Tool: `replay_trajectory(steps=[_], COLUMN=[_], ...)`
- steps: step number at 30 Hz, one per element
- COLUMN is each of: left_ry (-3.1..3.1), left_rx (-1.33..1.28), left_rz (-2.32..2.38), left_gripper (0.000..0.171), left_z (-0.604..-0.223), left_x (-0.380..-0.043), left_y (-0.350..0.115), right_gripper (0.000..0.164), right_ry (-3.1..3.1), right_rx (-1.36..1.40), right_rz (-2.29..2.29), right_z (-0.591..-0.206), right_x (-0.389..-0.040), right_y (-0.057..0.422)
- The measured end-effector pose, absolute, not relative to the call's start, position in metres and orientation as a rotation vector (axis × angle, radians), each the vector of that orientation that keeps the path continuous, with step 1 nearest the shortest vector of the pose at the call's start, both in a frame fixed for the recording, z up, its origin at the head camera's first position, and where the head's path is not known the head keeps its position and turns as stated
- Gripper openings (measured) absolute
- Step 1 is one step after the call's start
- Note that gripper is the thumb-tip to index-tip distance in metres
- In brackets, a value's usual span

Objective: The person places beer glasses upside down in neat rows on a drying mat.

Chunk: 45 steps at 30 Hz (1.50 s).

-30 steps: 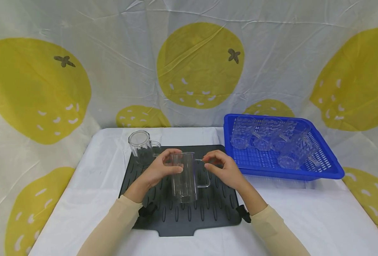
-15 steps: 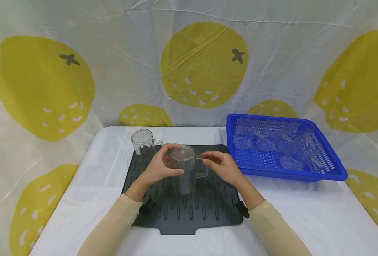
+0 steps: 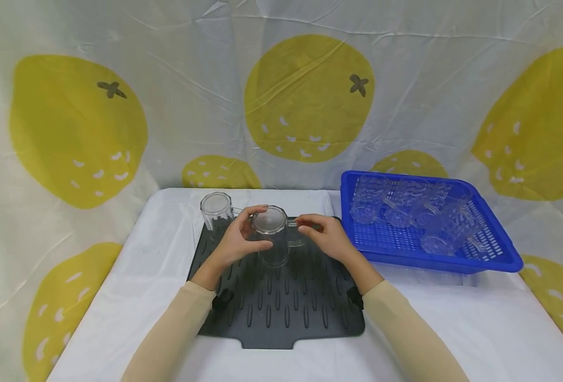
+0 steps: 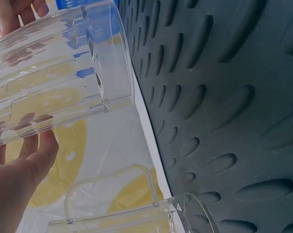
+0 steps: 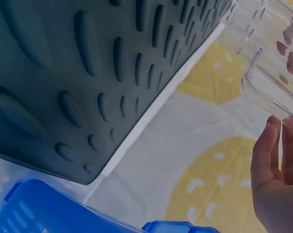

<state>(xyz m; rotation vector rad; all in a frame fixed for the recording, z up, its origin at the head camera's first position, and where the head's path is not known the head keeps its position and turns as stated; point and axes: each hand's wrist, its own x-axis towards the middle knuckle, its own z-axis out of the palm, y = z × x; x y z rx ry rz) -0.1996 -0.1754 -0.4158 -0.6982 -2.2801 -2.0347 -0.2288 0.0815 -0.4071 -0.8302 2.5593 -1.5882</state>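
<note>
In the head view a clear glass mug point(image 3: 273, 241) is held base-up over a dark ribbed drying mat point(image 3: 286, 318). My left hand point(image 3: 237, 237) grips its body from the left, thumb in front and fingers behind. From the other side my right hand point(image 3: 326, 236) pinches the mug's handle point(image 3: 295, 233) near its top. The left wrist view shows the mug's rim point(image 4: 120, 53) facing the mat, seemingly a little off it. A second glass mug point(image 3: 216, 212) stands base-up at the mat's back left corner, its handle towards my left hand.
A blue plastic basket point(image 3: 424, 263) with several glass mugs point(image 3: 398, 204) lying in it stands at the back right. White cloth point(image 3: 133, 297) covers the table, and a lemon-print curtain point(image 3: 191, 106) hangs behind it.
Both hands have carried the mug away from me over the mat, towards its back, and its base has tipped into view. The second mug and basket stay put; the head view has shifted slightly.
</note>
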Motion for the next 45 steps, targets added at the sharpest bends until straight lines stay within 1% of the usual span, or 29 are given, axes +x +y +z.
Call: replay_trajectory(steps=[3,9,12,15,23,31,45], left_ry=[-2.249,-2.24,-2.234,-2.196,-2.143,-2.099,-2.119], left_rx=[-0.699,-0.691,-0.648,-0.603,-0.516,-0.503,-0.335], left_rz=[-2.064,-2.099,-2.128,-2.183,-2.205,-2.259,-2.238], left_gripper=[0.075,0.073,0.076,0.077,0.076,0.077,0.075], left_z=[-0.415,-0.395,-0.39,-0.393,-0.423,-0.425,-0.429], left_x=[-0.204,-0.206,-0.208,-0.213,-0.239,-0.242,-0.251], left_y=[-0.175,-0.174,-0.174,-0.175,-0.173,-0.168,-0.156], right_gripper=[0.031,0.031,0.03,0.029,0.029,0.028,0.029], right_ry=[2.57,2.593,2.617,2.648,2.686,2.715,2.724], right_rx=[-0.818,-0.765,-0.75,-0.744,-0.687,-0.668,-0.602], right_rz=[-1.583,-1.57,-1.573,-1.574,-1.556,-1.535,-1.517], right_z=[-0.408,-0.407,-0.408,-0.41,-0.42,-0.424,-0.433], right_x=[-0.234,-0.243,-0.25,-0.256,-0.267,-0.269,-0.275], right_y=[0.08,0.072,0.067,0.061,0.056,0.053,0.053])
